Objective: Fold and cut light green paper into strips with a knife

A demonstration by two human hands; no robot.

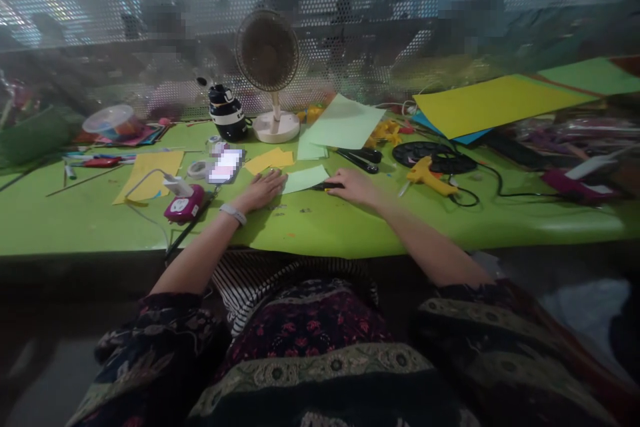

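A small pale green paper (305,179) lies on the table in front of me. My left hand (263,188) rests flat at its left end, fingers stretched out, with a pale band around the wrist. At the paper's right end, my right hand (356,188) is closed around a slim black and yellow utility knife (320,186), whose tip points left over the paper; most of its handle is hidden by my fingers. Orange-yellow paper pieces (270,159) lie just beyond my left hand. Scissors (356,160) with black handles lie behind my right hand.
A fan (275,127) and a dark bottle (229,117) stand at the back. Left are a phone (225,167) and a purple socket block (185,204) with a cable. To the right lie a yellow glue gun (433,178), a black round tray (407,155) and large yellow paper (490,107).
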